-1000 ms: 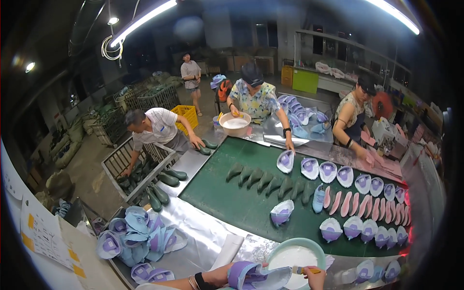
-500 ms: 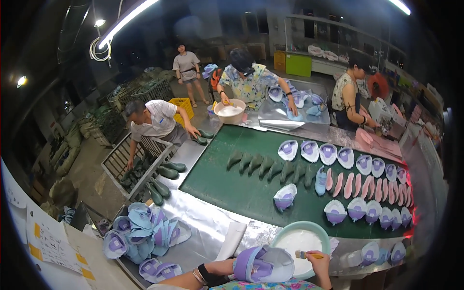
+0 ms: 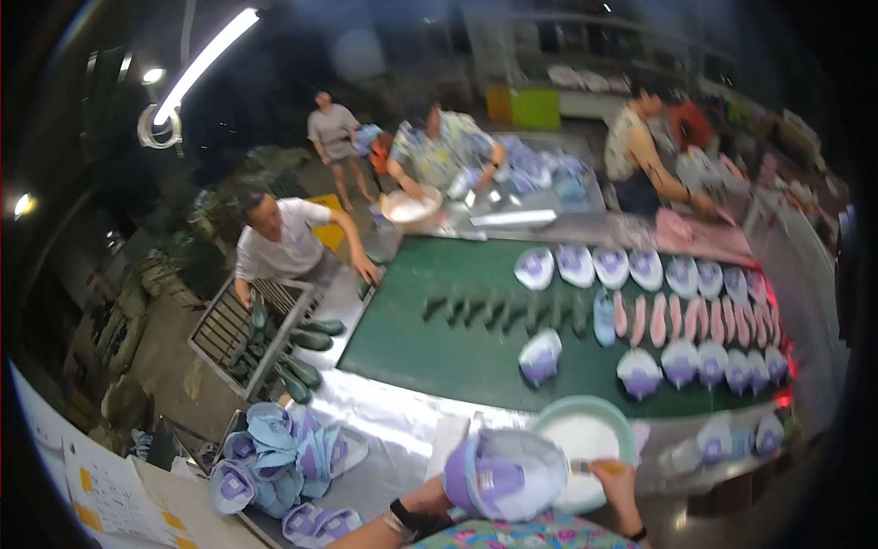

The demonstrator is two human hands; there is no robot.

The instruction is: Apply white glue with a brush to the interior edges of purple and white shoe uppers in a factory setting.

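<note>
My left hand is closed on a purple and pale blue shoe upper, held up near my body with its white inside partly facing up. The fingers behind the upper are hidden. My right hand grips a small brush, its bristles pointing left toward the upper, apart from it. Under the brush stands a mint-green basin with white liquid. To the left, a pile of similar uppers lies on the metal tabletop.
Beyond is a green conveyor belt with rows of shoe uppers, pink insole-shaped pieces and dark green shoe lasts. A co-worker leans over a crate at left; others work across the belt.
The upper in my left hand has risen and turned. The brush has shifted slightly right. Belt rows have moved a little, and the head view has tilted. The left co-worker's arm has moved.
</note>
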